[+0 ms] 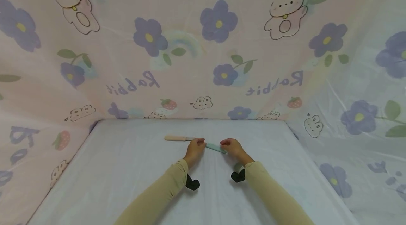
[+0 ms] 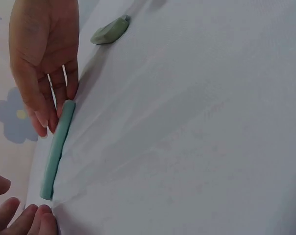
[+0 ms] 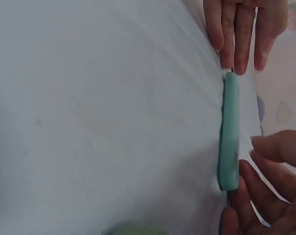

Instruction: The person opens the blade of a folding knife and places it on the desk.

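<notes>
A slim teal bar with rounded edges lies on the white tabletop between the two hands. My left hand is at its left end; in the right wrist view those fingertips come right up to the bar. At the other end is my right hand, its thumb apart from the fingers, which lie loosely bent beside the bar. Neither hand grips it. Just beyond the left hand lies a knife with a beige handle, its blade partly hidden behind the fingers. A green lump sits near the right wrist.
The white tabletop is bounded at the back and sides by a hanging cloth printed with flowers and rabbits. Dark heart-shaped pieces show by each wrist, below the sleeves.
</notes>
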`<action>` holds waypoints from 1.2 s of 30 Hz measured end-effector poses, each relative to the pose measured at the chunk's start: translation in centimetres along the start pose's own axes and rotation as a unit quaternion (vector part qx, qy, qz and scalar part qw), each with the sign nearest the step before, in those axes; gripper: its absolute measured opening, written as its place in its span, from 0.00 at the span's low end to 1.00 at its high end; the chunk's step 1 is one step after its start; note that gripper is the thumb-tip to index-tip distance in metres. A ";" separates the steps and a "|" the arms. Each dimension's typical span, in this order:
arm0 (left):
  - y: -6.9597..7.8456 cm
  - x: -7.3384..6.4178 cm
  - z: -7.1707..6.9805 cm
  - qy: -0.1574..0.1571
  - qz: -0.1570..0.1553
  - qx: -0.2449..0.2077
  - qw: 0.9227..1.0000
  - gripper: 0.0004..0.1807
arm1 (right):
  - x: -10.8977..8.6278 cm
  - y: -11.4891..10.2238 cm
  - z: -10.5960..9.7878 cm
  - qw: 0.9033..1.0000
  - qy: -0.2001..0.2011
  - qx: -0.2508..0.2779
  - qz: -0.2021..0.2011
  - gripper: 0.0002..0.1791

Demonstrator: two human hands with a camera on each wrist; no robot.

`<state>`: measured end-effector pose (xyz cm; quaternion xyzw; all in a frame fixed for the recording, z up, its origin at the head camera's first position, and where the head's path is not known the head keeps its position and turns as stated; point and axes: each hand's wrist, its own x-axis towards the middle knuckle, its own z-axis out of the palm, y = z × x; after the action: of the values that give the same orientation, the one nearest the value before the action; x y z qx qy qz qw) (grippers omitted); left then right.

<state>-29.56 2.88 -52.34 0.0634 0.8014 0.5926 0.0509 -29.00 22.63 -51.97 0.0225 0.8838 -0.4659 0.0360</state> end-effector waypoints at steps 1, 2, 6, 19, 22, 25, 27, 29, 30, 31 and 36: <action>-0.1 0.0 0.1 0.002 -0.002 0.005 1.000 0.16 | -0.1 0.0 0.1 1.000 -0.005 -0.007 -0.004 0.11; -0.2 -0.1 0.2 0.004 -0.007 0.008 1.000 0.15 | -0.1 0.0 0.3 1.000 -0.009 -0.008 -0.005 0.12; -0.1 -0.3 0.4 -0.004 -0.016 0.021 1.000 0.14 | -0.4 -0.1 0.8 1.000 -0.014 -0.013 -0.015 0.12; -0.3 -0.5 0.4 -0.020 -0.015 -0.006 1.000 0.15 | -0.6 -0.3 1.3 0.997 -0.013 -0.055 -0.046 0.12; -0.4 -0.5 0.5 -0.021 -0.028 -0.038 0.999 0.16 | -0.4 -0.1 1.5 0.997 -0.014 -0.057 -0.052 0.12; -0.5 -0.5 0.5 -0.020 -0.043 -0.086 0.995 0.16 | -0.3 0.1 1.7 0.997 -0.011 -0.049 -0.054 0.11; -0.7 -0.4 0.5 -0.015 -0.052 -0.120 0.991 0.16 | -0.2 0.2 1.9 0.997 -0.005 -0.042 -0.063 0.09; -0.9 -0.4 0.4 -0.015 -0.066 -0.167 0.984 0.16 | -0.3 0.1 2.1 0.997 0.003 -0.036 -0.075 0.07; -1.1 -0.4 0.3 -0.016 -0.072 -0.187 0.980 0.17 | -0.4 0.0 2.1 0.996 0.007 -0.036 -0.087 0.06; -1.2 -0.5 0.2 -0.017 -0.078 -0.204 0.976 0.17 | -0.5 -0.1 2.2 0.994 0.013 -0.039 -0.097 0.06; -1.3 -1.0 -0.4 -0.033 -0.098 -0.248 0.963 0.19 | -1.1 -0.2 2.1 0.987 0.043 -0.058 -0.143 0.05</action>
<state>-28.66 1.99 -53.46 -0.0107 0.6297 0.7621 0.1499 -27.88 20.72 -52.89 -0.0867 0.9040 -0.4132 -0.0675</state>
